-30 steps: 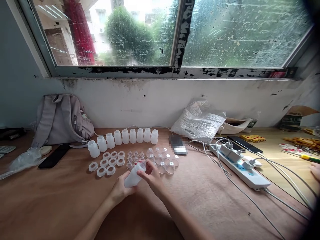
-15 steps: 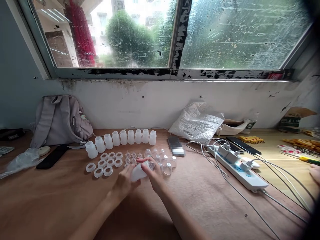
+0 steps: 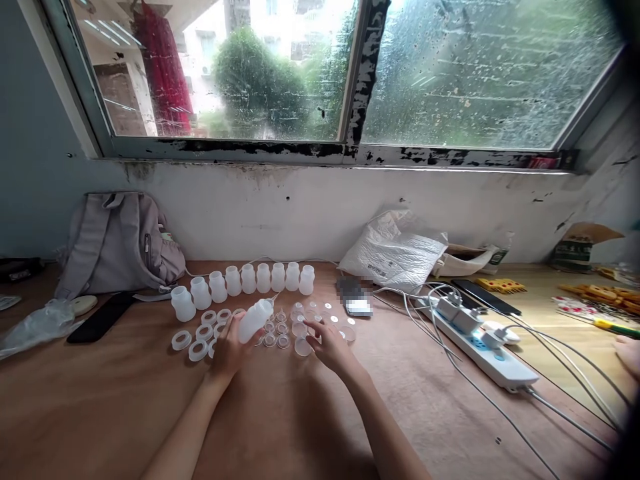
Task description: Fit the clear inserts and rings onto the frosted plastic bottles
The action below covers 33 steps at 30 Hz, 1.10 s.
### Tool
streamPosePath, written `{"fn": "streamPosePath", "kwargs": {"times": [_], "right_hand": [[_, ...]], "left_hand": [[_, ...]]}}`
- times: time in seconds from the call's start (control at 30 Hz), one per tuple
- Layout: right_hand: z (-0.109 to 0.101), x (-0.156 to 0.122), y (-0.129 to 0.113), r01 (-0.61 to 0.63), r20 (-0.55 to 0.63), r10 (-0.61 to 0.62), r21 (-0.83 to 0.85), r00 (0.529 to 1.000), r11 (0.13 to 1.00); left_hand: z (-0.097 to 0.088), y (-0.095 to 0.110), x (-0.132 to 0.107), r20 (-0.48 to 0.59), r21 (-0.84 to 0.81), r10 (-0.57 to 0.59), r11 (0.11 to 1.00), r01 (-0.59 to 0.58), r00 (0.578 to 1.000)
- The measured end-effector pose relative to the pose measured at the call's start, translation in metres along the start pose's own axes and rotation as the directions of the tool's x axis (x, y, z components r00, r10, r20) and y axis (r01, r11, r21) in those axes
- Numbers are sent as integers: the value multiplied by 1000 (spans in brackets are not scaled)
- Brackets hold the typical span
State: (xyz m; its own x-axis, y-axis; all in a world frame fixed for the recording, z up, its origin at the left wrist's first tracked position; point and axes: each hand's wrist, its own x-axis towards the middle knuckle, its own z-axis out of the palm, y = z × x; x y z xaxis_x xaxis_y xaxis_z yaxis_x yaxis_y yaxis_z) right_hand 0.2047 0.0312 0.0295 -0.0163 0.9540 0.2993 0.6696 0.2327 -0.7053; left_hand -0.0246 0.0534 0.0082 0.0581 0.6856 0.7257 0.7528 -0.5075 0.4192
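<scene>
My left hand (image 3: 230, 347) is wrapped round a frosted white baby bottle (image 3: 254, 321), held tilted above the table with its top up and to the right. A clear nipple (image 3: 273, 300) seems to stick out of that top. My right hand (image 3: 331, 345) reaches over the clear domed caps (image 3: 303, 347), thumb and forefinger apart beside them; whether it touches one I cannot tell. Between my hands lie several small clear nipples (image 3: 270, 340). White screw rings (image 3: 198, 351) are set out left of my left hand, which hides some of them.
Behind stands a row of open white bottles (image 3: 218, 288). A grey backpack (image 3: 120, 240), a black phone (image 3: 103, 317) and a plastic bag (image 3: 43, 328) are at the left. On the right are a silver pouch (image 3: 395, 250), a power strip (image 3: 493, 353) with trailing cables, and another person's hand (image 3: 627, 353).
My hands, both on the bottle before, have parted. My left hand has carried the bottle up and left; my right hand has let go and moved right to the clear caps.
</scene>
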Motion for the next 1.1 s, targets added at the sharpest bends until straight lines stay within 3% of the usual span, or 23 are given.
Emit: {"fn": "streamPosePath", "kwargs": {"times": [0.23, 0.4, 0.47, 0.53, 0.6, 0.67, 0.77, 1.1], "right_hand": [[-4, -5, -2, -58, 73, 52, 93, 996, 994], [-7, -5, -4, -29, 278, 0, 99, 961, 995], [-8, -3, -7, -18, 211, -16, 156, 977, 988], [-12, 0, -12, -6, 40, -6, 292, 999, 956], [-16, 2, -16, 16, -121, 45, 457, 992, 889], [-18, 4, -18, 32, -182, 93, 583, 979, 812], [-13, 4, -18, 19, -150, 106, 656, 983, 754], [6, 4, -16, -49, -9, 78, 714, 997, 699]], "left_hand": [[-1, 4, -3, 75, -7, 0, 1000, 0, 997], [-4, 9, -5, 112, -4, 7, 1000, -7, 994], [-4, 9, -6, 116, 8, 10, 1000, -11, 993], [-4, 9, -5, 126, 17, 20, 1000, -22, 992], [-4, 9, -6, 147, 21, 36, 999, -39, 989], [-4, 9, -6, 167, 18, 56, 998, -60, 984], [-3, 9, -7, 184, 6, 94, 995, -97, 978], [-6, 11, -9, 314, -82, 168, 985, -150, 935]]}}
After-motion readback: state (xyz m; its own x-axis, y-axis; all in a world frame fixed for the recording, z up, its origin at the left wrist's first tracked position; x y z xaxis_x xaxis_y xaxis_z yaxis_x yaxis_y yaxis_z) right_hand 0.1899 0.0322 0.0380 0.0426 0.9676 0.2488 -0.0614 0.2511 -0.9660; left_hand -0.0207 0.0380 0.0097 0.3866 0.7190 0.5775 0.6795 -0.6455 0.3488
